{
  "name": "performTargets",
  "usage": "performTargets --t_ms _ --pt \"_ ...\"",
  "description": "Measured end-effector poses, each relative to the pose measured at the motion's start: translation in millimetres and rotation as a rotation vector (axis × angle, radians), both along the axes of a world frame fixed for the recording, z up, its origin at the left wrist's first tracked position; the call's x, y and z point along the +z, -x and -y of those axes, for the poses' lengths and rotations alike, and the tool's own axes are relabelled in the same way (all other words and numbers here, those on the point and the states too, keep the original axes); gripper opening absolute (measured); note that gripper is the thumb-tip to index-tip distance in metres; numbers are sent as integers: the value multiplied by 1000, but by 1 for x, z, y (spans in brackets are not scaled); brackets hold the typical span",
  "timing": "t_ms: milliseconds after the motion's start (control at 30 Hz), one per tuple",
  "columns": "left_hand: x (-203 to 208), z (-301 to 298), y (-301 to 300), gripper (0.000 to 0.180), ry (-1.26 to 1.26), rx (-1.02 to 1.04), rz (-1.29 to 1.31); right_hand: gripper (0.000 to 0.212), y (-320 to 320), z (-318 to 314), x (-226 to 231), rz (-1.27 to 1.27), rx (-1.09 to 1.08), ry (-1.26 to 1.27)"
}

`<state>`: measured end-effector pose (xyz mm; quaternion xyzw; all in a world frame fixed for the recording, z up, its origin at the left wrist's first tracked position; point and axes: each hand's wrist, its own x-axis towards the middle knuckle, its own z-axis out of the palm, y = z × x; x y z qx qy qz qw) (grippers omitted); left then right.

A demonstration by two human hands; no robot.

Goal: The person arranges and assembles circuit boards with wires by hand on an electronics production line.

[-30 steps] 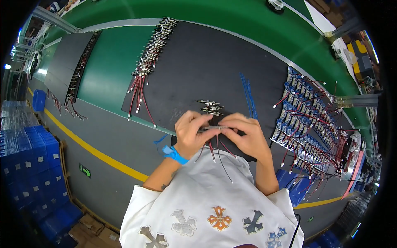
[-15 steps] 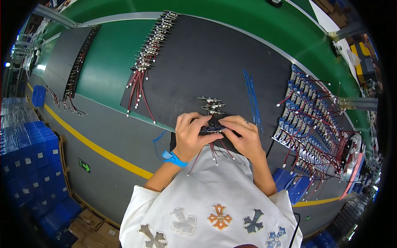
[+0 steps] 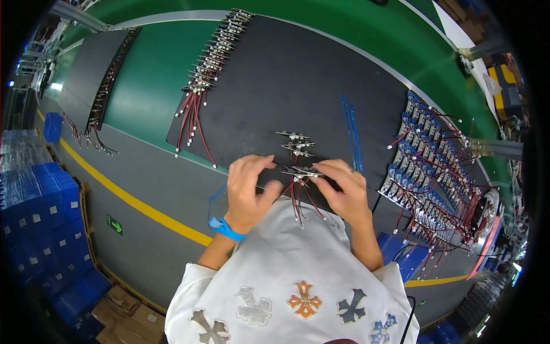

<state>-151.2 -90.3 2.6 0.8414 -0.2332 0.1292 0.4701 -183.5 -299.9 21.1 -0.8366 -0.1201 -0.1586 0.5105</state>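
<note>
My right hand [image 3: 342, 188] pinches the right end of a small circuit board [image 3: 300, 171] between thumb and fingers, low over the black mat's near edge. Red and black wires with white plugs hang from it toward my shirt. My left hand [image 3: 250, 188], a blue wrist strap [image 3: 226, 229] at its wrist, is beside the board's left end with thumb and fingers apart and nothing between them. Just beyond the held board, a few similar boards [image 3: 297, 150] stand on edge in a short row.
On the black mat [image 3: 309, 74], a long row of wired boards [image 3: 215, 54] stands at the left. Blue strips [image 3: 353, 135] lie right of centre. Many blue boards with wires [image 3: 427, 166] cover the right side. Blue crates [image 3: 43, 212] are stacked on the floor at left.
My left hand has let go of the board and moved left, its fingers spreading. The board has tipped from showing its blue face to nearly edge-on, still in my right hand.
</note>
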Motion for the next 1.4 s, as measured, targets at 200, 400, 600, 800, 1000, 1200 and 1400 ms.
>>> performTargets --t_ms 200,400,600,800,1000,1200,1400 --pt "7 -1 -15 31 -145 -179 -6 27 16 8 0 -140 15 -113" --pt "8 -1 -28 20 -186 -256 64 25 21 11 5 -158 73 -115" --pt "5 4 -44 15 -189 -132 45 23 14 9 20 -229 71 -125" --pt "-1 -1 -39 15 -25 32 -72 19 -10 2 7 -216 64 31" --pt "10 -2 7 22 -92 153 -159 17 -15 -3 5 -106 51 281" --pt "2 21 21 35 -251 145 -81 20 -10 -9 7 -147 -25 187" --pt "6 17 28 36 -195 117 -140 25 -1 -3 13 -150 91 133"
